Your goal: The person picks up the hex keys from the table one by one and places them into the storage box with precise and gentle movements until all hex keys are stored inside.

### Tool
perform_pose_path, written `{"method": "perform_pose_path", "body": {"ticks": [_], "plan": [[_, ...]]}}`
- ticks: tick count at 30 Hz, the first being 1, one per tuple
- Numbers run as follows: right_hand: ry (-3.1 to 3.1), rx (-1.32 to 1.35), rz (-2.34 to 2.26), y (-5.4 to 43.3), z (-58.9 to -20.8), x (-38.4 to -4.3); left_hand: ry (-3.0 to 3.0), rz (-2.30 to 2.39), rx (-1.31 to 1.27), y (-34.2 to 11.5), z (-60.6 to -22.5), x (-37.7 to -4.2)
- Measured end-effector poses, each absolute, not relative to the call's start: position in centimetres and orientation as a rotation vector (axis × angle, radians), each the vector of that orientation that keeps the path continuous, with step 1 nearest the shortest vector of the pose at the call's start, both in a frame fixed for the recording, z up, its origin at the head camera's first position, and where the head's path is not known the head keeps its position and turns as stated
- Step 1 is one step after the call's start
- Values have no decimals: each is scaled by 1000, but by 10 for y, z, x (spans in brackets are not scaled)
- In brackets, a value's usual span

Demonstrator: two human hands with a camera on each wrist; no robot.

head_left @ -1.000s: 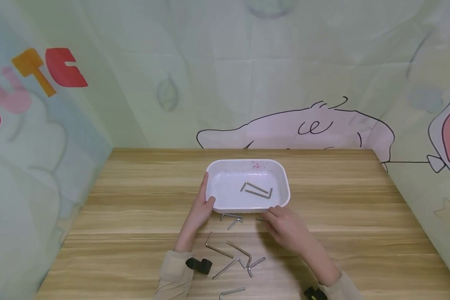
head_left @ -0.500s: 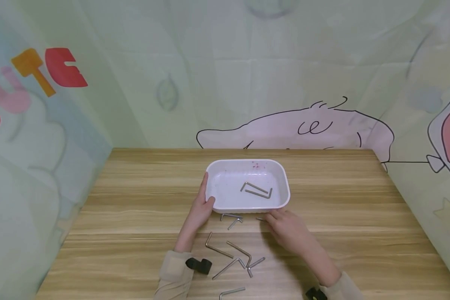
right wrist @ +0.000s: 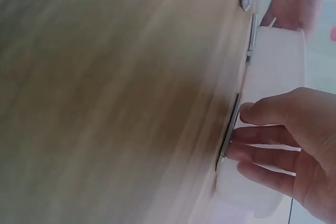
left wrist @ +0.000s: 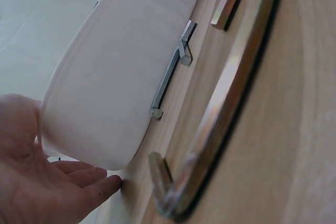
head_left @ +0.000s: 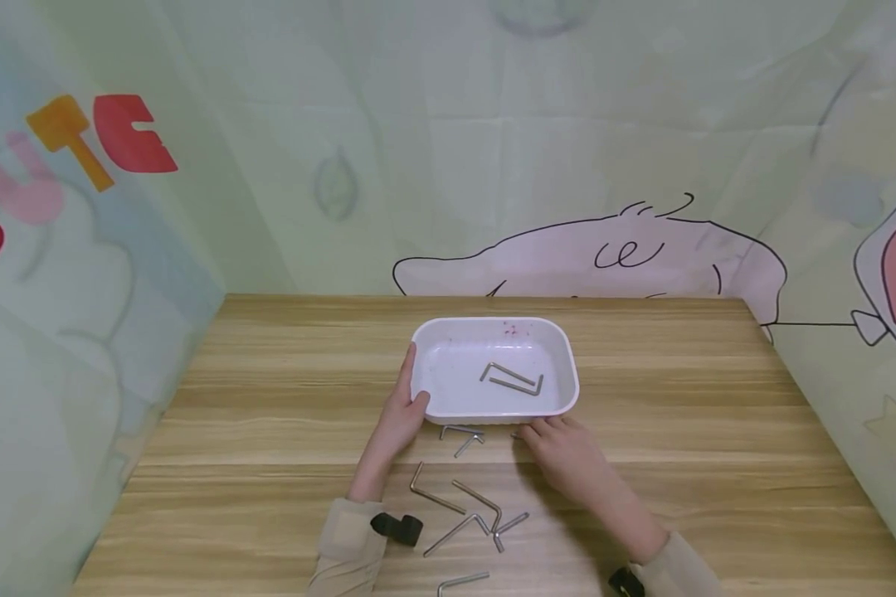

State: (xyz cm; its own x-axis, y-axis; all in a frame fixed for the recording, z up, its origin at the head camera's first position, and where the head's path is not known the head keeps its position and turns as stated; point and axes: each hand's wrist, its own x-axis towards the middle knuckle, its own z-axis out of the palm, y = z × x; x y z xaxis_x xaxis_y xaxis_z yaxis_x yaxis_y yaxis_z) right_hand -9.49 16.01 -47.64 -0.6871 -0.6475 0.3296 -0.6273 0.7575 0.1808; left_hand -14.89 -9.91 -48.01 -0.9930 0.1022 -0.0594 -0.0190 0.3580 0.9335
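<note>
Pale brown wood-grain tabletop (head_left: 291, 464) spreads under my wrists, and closest to me lies a thin silver L-shaped metal hex key (head_left: 463, 580). Just beyond it sits a loose cluster, two brass-toned metal hex keys (head_left: 436, 500) and some silver ones crossing or lying close. Each, I judge, is stiff, small and dense for its size, impossible to hurt but smooth enough to roll; mid-way along the long arm seems the best hold, or the bend where it lifts. Farther on, a silver pair (head_left: 463, 429) lies just below the tray. Beside it, against the tray's near side, my right hand (head_left: 567, 456) reaches down to one more grey metal hex key (right wrist: 234, 109); my fingers are slightly bent and spread, the tips at the metal, thumb apart and not closed round it. My left hand (head_left: 398, 414) grips the left end of the white, round-cornered plastic tray (head_left: 451, 385), thumb at the near rim; I expect it to be light, slick and easily pushed, so the rim is where to steady it. Two keys (head_left: 513, 386) lie inside. I read no brand on tray or keys; only the pale green printed backdrop (head_left: 433, 191) carries writing, a pink U, orange T and red E.
</note>
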Motion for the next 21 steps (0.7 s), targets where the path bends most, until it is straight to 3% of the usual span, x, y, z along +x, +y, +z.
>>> {"method": "perform_pose_path", "body": {"ticks": [21], "plan": [[-2508, 1050, -418, 150, -482, -97, 2511, 1725, 84, -98, -482, -151]]}}
